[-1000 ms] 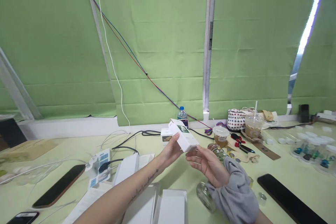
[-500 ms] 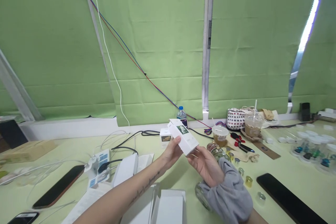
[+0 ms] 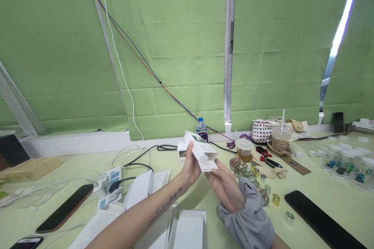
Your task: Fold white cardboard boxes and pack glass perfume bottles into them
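Observation:
A small white carton (image 3: 201,148) with a dark green picture on its upper face is held tilted above the table. My left hand (image 3: 190,166) is closed around its left side, thumb on top. Its near end stands open, with a flap folded out toward me. At that flap, my right hand (image 3: 223,184) pinches the edge between thumb and fingers; a grey scrunchie (image 3: 253,218) is around that wrist. What lies inside the carton cannot be made out. A second small white box (image 3: 181,153) stands just behind my left hand.
White boxes (image 3: 189,228) lie in front of me. On the left are a power strip (image 3: 111,186), cables and a phone (image 3: 66,207). To the right are an iced drink (image 3: 281,138), pliers (image 3: 270,159), small metallic caps (image 3: 276,199), lidded jars (image 3: 362,171) and a black slab (image 3: 321,218).
The carton's near end has come open, its flap now folded out in my right hand. My left hand has tipped the carton, turning that end toward me.

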The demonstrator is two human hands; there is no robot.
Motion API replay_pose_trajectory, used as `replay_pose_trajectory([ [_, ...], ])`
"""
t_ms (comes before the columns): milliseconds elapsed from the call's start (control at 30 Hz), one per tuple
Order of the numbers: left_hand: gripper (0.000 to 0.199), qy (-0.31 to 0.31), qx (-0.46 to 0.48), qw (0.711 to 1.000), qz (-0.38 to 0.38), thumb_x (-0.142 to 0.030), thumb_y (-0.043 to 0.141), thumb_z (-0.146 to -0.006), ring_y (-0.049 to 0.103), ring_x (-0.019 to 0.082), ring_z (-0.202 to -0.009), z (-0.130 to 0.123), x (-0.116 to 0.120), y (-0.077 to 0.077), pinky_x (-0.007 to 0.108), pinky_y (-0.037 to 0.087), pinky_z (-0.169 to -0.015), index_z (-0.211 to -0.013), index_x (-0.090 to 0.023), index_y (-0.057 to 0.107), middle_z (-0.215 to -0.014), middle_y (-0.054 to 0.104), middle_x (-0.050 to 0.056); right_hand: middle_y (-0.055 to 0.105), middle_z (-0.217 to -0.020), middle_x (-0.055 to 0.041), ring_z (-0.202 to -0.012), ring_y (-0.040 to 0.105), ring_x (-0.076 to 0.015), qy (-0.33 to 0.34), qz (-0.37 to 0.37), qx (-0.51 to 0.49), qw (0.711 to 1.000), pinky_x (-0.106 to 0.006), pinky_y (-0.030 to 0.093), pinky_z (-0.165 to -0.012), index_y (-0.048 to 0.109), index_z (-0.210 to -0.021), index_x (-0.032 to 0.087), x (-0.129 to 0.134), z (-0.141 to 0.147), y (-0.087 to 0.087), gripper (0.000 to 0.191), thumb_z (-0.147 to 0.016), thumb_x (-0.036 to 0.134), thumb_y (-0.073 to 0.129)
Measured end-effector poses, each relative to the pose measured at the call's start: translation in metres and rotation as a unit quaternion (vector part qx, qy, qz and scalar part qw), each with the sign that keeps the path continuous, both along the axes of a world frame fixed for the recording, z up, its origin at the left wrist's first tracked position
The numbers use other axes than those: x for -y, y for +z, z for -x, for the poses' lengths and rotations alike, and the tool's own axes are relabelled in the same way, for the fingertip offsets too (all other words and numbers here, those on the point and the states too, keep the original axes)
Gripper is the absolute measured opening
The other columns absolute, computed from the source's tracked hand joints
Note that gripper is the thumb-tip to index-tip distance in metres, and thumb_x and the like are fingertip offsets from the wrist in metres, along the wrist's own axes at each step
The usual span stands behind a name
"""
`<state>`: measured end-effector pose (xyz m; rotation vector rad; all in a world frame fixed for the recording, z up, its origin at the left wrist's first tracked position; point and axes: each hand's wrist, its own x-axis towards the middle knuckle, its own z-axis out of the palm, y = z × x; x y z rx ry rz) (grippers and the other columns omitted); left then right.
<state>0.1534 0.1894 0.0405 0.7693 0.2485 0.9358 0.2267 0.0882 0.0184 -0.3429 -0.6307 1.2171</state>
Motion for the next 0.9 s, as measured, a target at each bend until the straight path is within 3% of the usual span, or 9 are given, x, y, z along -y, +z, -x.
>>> replay_pose_trajectory([
  [133,0.060,-0.004,-0.038,0.999,0.024,-0.069,0.053,-0.076,0.067,0.022,-0.067,-0.001,-0.002,0.007,0.033,0.053,-0.066,-0.097,-0.014,0.063,-0.079,0.072,0.007,0.060,-0.120,-0.0052,-0.102,0.058,-0.0196,-0.033,0.025,0.098,0.994,-0.031,0.049,-0.080,0.057,-0.119,0.025,-0.004,0.000,-0.007,0.043,-0.077,0.030,0.068],
  [200,0.059,-0.011,-0.051,0.998,0.019,-0.070,0.052,-0.075,0.067,0.023,-0.064,0.000,-0.005,0.008,0.034,0.053,-0.063,-0.090,-0.014,0.063,-0.074,0.072,0.008,0.061,-0.102,-0.0038,-0.087,0.059,-0.0189,-0.154,0.078,0.197,0.965,-0.031,0.047,-0.074,0.057,-0.116,0.025,-0.006,-0.005,-0.011,0.045,-0.075,0.036,0.070],
  [267,0.052,-0.009,-0.046,0.999,0.006,-0.066,0.054,-0.077,0.068,0.022,-0.064,0.002,-0.006,0.008,0.033,0.053,-0.064,-0.087,-0.015,0.062,-0.072,0.072,0.007,0.056,-0.089,-0.0017,-0.079,0.054,-0.0186,-0.331,0.100,0.315,0.884,-0.032,0.045,-0.073,0.062,-0.107,0.025,-0.006,-0.010,-0.013,0.034,-0.076,0.037,0.069],
  [333,0.048,-0.011,-0.040,0.999,-0.009,-0.062,0.056,-0.078,0.069,0.022,-0.067,0.002,-0.006,0.008,0.034,0.053,-0.067,-0.089,-0.016,0.061,-0.074,0.072,0.006,0.055,-0.091,-0.0035,-0.086,0.053,-0.0211,-0.435,0.057,0.426,0.791,-0.034,0.042,-0.080,0.067,-0.099,0.026,-0.003,-0.014,-0.011,0.019,-0.083,0.034,0.061],
  [400,0.048,-0.015,-0.040,0.999,-0.019,-0.061,0.057,-0.079,0.069,0.022,-0.067,0.003,-0.004,0.009,0.034,0.054,-0.070,-0.092,-0.015,0.061,-0.075,0.072,0.007,0.061,-0.100,-0.0060,-0.095,0.052,-0.0236,-0.432,-0.020,0.523,0.735,-0.037,0.040,-0.085,0.068,-0.102,0.028,0.000,-0.015,-0.006,0.019,-0.089,0.029,0.055],
  [467,0.047,-0.010,-0.043,0.999,-0.023,-0.059,0.058,-0.079,0.069,0.022,-0.068,0.002,-0.002,0.008,0.035,0.054,-0.071,-0.092,-0.015,0.060,-0.074,0.071,0.007,0.066,-0.102,-0.0065,-0.094,0.052,-0.0245,-0.414,-0.069,0.579,0.699,-0.038,0.040,-0.084,0.067,-0.107,0.028,0.001,-0.015,-0.003,0.023,-0.090,0.024,0.051],
  [600,0.045,-0.003,-0.075,0.997,-0.022,-0.058,0.059,-0.079,0.069,0.024,-0.068,0.001,0.002,0.005,0.034,0.053,-0.065,-0.095,-0.016,0.059,-0.072,0.069,0.006,0.067,-0.081,-0.0073,-0.076,0.050,-0.0234,-0.449,-0.064,0.624,0.636,-0.036,0.040,-0.071,0.068,-0.093,0.024,-0.003,-0.015,-0.005,0.022,-0.093,0.021,0.046],
  [767,0.043,0.065,-0.119,0.991,-0.010,-0.057,0.060,-0.078,0.067,0.023,-0.066,0.002,-0.007,0.003,0.035,0.054,-0.063,-0.089,-0.016,0.058,-0.072,0.068,0.006,0.058,-0.063,-0.0028,-0.065,0.047,-0.0198,-0.489,-0.066,0.623,0.608,-0.031,0.036,-0.063,0.056,-0.069,0.023,-0.001,-0.019,-0.007,0.022,-0.090,0.026,0.054],
  [900,0.045,0.148,-0.133,0.980,-0.002,-0.058,0.057,-0.079,0.065,0.018,-0.061,0.021,-0.041,0.011,0.029,0.054,-0.059,-0.091,-0.015,0.058,-0.070,0.067,0.005,0.056,-0.061,-0.0004,-0.060,0.049,-0.0178,-0.465,-0.013,0.616,0.636,-0.029,0.035,-0.059,0.052,-0.067,0.023,0.007,-0.031,-0.001,0.024,-0.087,0.035,0.057],
])
